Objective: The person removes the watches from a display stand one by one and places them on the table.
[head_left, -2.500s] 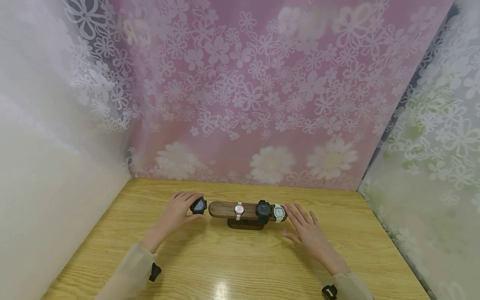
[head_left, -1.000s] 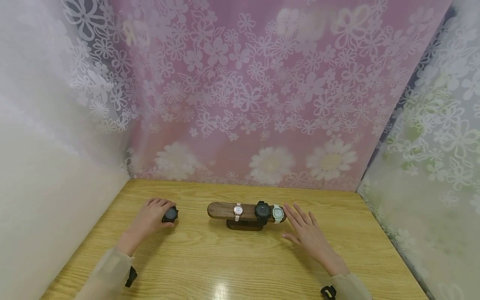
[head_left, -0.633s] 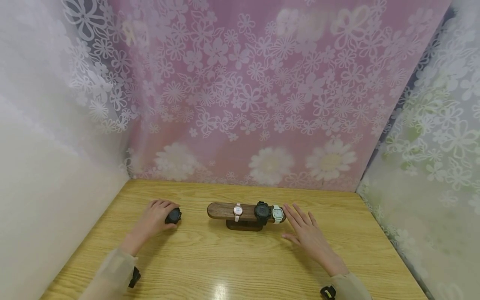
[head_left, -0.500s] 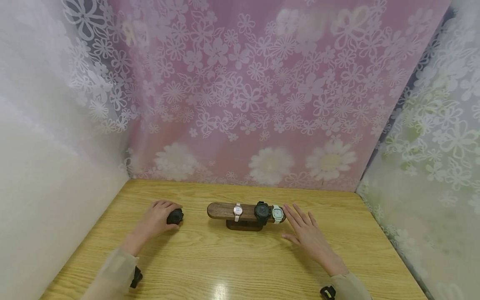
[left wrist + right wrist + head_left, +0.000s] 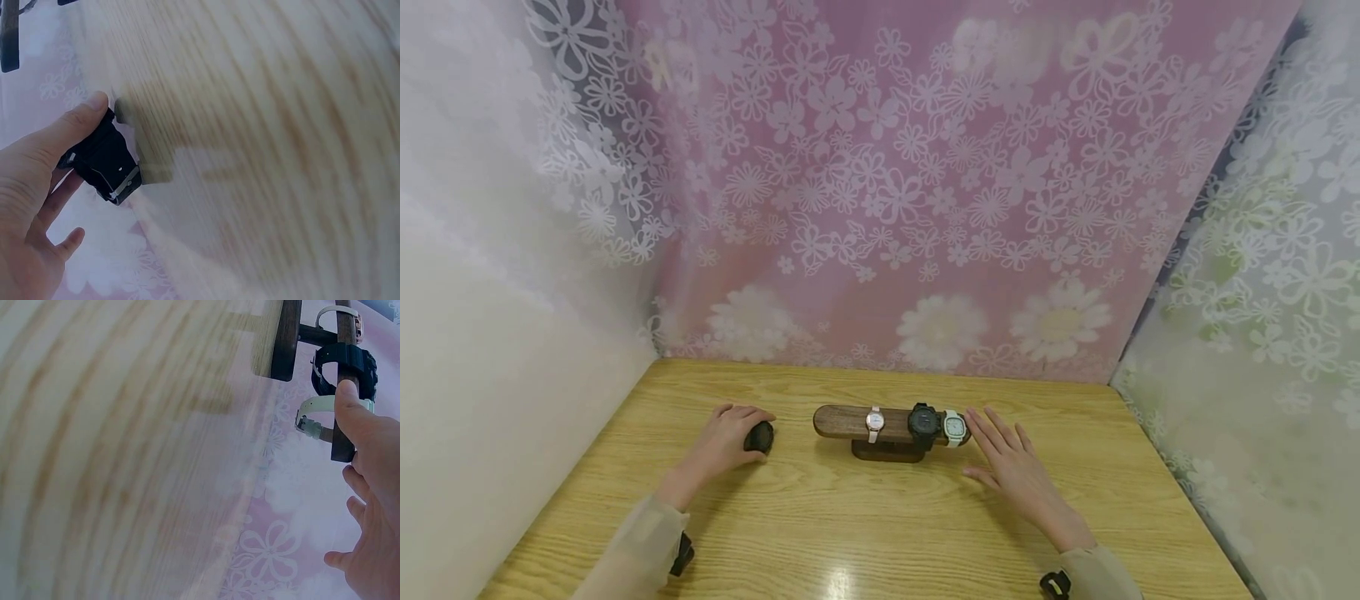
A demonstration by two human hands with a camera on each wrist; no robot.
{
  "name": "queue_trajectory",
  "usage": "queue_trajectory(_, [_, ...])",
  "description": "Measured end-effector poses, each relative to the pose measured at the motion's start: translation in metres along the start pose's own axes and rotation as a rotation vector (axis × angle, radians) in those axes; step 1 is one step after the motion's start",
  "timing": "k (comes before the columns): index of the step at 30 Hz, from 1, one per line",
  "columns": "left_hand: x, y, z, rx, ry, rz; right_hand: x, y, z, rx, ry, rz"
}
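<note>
My left hand (image 5: pixel 722 442) pinches a black wristwatch (image 5: pixel 759 437) between thumb and fingers, left of the wooden watch stand (image 5: pixel 842 422). In the left wrist view the closed strap of that black wristwatch (image 5: pixel 109 159) and its buckle show, close over the table. The fingers of my right hand (image 5: pixel 1018 467) are stretched out, with the fingertips at the stand's right end, beside a mint-green watch (image 5: pixel 954 427). On the stand's bar sit a pale-strapped watch (image 5: pixel 875 422), a second black watch (image 5: pixel 922 422) and the mint-green one.
The stand's dark base (image 5: pixel 887 451) rests on the wood-grained table (image 5: pixel 850 517). A pink flowered curtain (image 5: pixel 880 208) hangs along the back edge, with pale sheets (image 5: pixel 512 333) at either side.
My left hand first carried the black watch leftward away from the stand, then drifted slightly back to the right, and the watch face turned. My right hand stays in place.
</note>
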State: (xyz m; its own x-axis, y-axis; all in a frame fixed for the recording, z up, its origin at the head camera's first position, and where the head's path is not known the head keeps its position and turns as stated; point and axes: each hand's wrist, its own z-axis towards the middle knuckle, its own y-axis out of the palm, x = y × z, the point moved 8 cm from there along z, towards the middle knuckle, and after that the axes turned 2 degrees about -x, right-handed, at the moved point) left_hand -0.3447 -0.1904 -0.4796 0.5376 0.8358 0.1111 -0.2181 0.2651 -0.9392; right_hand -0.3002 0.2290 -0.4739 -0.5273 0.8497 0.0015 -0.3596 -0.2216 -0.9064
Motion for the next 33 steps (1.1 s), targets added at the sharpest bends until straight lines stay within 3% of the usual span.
queue_trajectory(16, [-0.005, 0.007, -0.003, -0.034, -0.043, -0.075, -0.003, -0.004, 0.001, -0.023, 0.007, 0.016])
queue_trajectory(28, [-0.008, -0.01, -0.009, 0.099, -0.067, -0.119, -0.004, -0.005, 0.001, -0.024, 0.009, 0.023])
queue_trajectory(33, [-0.01, -0.013, -0.009, 0.12, -0.082, -0.134, -0.003, -0.004, 0.002, -0.025, 0.014, 0.028])
